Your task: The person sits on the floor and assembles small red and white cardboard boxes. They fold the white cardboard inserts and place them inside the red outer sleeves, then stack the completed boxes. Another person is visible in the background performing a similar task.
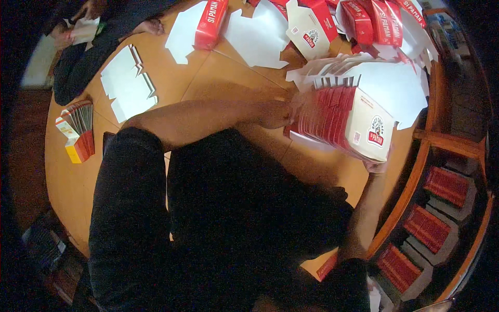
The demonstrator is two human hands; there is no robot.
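A thick nested stack of red and white cardboard food boxes (332, 117) is between my two hands, tilted above the table's right side. My left hand (274, 112) presses against its left end, the fingertips partly hidden by the boxes. From below, my right hand (375, 166) grips the lower right corner of the stack, most of its fingers behind the front box. The front box shows a cream face with a round printed emblem. White flaps (395, 86) fan out at the back of the stack.
Loose red and white boxes (312, 31) lie along the far side of the wooden table (208, 78). Flat white cartons (127, 83) and a small fanned yellow-red stack (78, 130) are at left. A co-worker's hand (150, 27) rests far left. Red stacks (427, 227) fill a rack at right.
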